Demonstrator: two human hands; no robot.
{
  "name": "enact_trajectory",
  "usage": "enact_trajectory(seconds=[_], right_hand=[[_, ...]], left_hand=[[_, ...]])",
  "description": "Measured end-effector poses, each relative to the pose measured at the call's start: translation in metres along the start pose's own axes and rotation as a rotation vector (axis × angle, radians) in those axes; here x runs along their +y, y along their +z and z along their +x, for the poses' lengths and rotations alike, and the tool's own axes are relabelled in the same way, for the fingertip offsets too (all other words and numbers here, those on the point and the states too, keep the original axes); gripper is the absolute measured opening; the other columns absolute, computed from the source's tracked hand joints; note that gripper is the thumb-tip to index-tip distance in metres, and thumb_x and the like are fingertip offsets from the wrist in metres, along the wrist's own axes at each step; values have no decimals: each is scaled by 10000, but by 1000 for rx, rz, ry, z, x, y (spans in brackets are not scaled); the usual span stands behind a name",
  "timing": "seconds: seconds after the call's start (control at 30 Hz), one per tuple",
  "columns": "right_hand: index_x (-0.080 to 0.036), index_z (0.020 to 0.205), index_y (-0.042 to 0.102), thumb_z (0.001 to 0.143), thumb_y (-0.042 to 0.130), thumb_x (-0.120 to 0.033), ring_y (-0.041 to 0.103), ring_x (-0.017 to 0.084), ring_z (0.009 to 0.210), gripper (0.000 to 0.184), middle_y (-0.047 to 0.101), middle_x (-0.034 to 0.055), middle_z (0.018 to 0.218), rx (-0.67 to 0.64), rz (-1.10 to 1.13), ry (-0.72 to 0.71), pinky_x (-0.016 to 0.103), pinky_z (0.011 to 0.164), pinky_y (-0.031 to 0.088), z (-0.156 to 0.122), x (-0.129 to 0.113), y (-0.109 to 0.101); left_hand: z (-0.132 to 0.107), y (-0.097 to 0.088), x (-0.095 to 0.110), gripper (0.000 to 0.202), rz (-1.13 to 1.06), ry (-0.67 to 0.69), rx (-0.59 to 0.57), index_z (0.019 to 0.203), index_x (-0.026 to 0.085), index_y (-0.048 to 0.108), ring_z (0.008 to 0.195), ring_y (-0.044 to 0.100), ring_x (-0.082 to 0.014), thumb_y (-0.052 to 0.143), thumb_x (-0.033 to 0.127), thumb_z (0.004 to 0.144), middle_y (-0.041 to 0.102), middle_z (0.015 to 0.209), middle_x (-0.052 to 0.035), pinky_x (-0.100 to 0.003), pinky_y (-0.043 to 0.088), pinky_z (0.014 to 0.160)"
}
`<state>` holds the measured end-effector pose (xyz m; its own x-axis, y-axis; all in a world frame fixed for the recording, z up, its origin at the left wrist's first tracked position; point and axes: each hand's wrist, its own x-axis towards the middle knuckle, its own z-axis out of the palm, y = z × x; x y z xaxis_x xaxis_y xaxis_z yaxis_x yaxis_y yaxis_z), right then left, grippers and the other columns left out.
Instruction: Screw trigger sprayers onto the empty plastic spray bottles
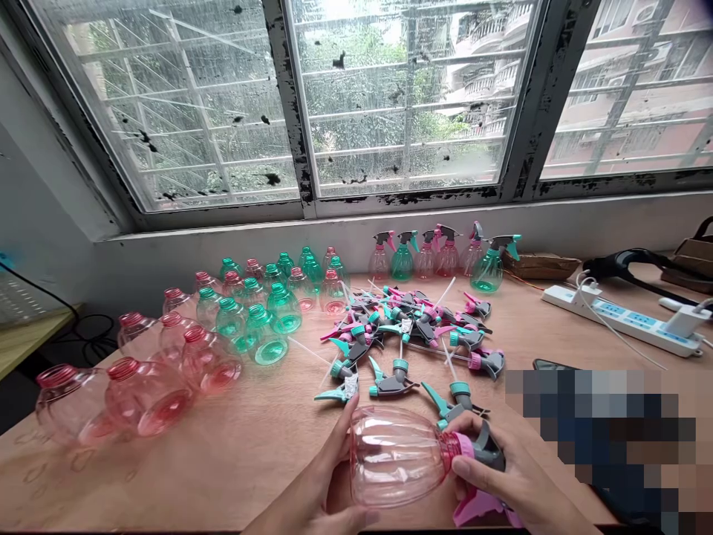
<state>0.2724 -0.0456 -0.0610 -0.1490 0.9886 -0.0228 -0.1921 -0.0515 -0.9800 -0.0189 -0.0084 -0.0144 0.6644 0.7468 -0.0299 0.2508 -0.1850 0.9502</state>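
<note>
A clear pink spray bottle (396, 455) lies on its side in the air between my hands, above the table's front edge. My left hand (328, 468) cups its base, thumb below and fingers along the far side. The fingers of my right hand (495, 461) are closed round the pink collar of its grey-and-pink spray head (486, 449), which sits on the bottle's neck. The pink trigger (477, 507) points down toward me. Just beyond my hands lie loose spray heads with turquoise triggers (394, 380), part of a larger pile of pink and turquoise ones (412, 316).
Open pink bottles (148, 394) and green bottles (270, 345) stand in rows at the left. Several bottles with spray heads (402, 260) stand along the wall under the window. A white power strip (624, 319) lies at the right, near a phone (554, 365) and a blurred-out patch.
</note>
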Motion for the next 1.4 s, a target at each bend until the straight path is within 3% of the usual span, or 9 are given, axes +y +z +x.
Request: enact_trajectory(seconds=[0.27, 0.43, 0.57, 0.8, 0.93, 1.13, 1.23, 1.4], right_hand=[[-179, 939, 621, 796, 809, -440, 644, 156, 579, 352, 716, -24, 650, 5, 21, 2, 257, 569, 470, 0, 2, -1], [-167, 929, 623, 794, 814, -428, 644, 159, 569, 350, 722, -16, 632, 5, 43, 14, 268, 566, 498, 0, 2, 0], [-158, 918, 621, 801, 818, -409, 664, 152, 563, 340, 742, -5, 628, -6, 61, 17, 247, 565, 509, 0, 1, 0], [-158, 913, 623, 802, 823, -397, 665, 140, 569, 332, 744, -9, 625, -2, 71, 19, 220, 565, 502, -1, 1, 0], [-156, 918, 623, 797, 823, -409, 660, 145, 561, 345, 734, -9, 620, 10, 70, 22, 229, 557, 491, -1, 2, 0], [-165, 912, 621, 795, 821, -414, 656, 149, 556, 340, 738, -3, 626, 0, 66, 18, 238, 553, 490, 0, 1, 1], [-163, 900, 624, 790, 824, -417, 659, 148, 551, 342, 742, 0, 620, -4, 71, 13, 235, 551, 491, 1, 1, 1], [-169, 894, 627, 772, 835, -426, 659, 147, 551, 353, 734, -8, 619, 3, 80, 25, 229, 548, 492, 1, 0, 1]], left_hand=[[3, 0, -3, 1080, -104, -6, -11, 1580, 339, -7, 1536, 210, -321, 747, 489, 822, 242, 1675, -30, -414, 140, 1270], [0, -1, -3, 1044, -10, -10, 0, 1568, 373, -63, 1464, 376, -293, 719, 355, 877, 286, 1658, -31, -387, 222, 1249], [0, 0, 1, 1015, 45, -8, -4, 1565, 374, -82, 1509, 296, -288, 680, 261, 904, 268, 1667, -19, -377, 197, 1260], [1, -1, -5, 1025, -92, -14, -23, 1579, 344, -6, 1565, 82, -307, 710, 484, 859, 181, 1693, -19, -437, 77, 1279], [1, -1, -6, 1025, -68, -11, -22, 1568, 377, -49, 1554, 152, -311, 704, 447, 877, 163, 1697, -12, -439, 168, 1267], [1, 1, -3, 996, -13, 34, -15, 1564, 378, -79, 1553, 179, -258, 677, 370, 916, 156, 1698, -16, -409, 86, 1279], [2, 1, -3, 1055, -86, 13, -13, 1580, 347, -27, 1554, 167, -286, 740, 408, 858, 183, 1692, -34, -418, 105, 1276], [2, -1, -5, 980, -165, -45, -43, 1590, 300, 134, 1500, 314, -329, 753, 418, 840, 328, 1642, -78, -442, 236, 1246]])
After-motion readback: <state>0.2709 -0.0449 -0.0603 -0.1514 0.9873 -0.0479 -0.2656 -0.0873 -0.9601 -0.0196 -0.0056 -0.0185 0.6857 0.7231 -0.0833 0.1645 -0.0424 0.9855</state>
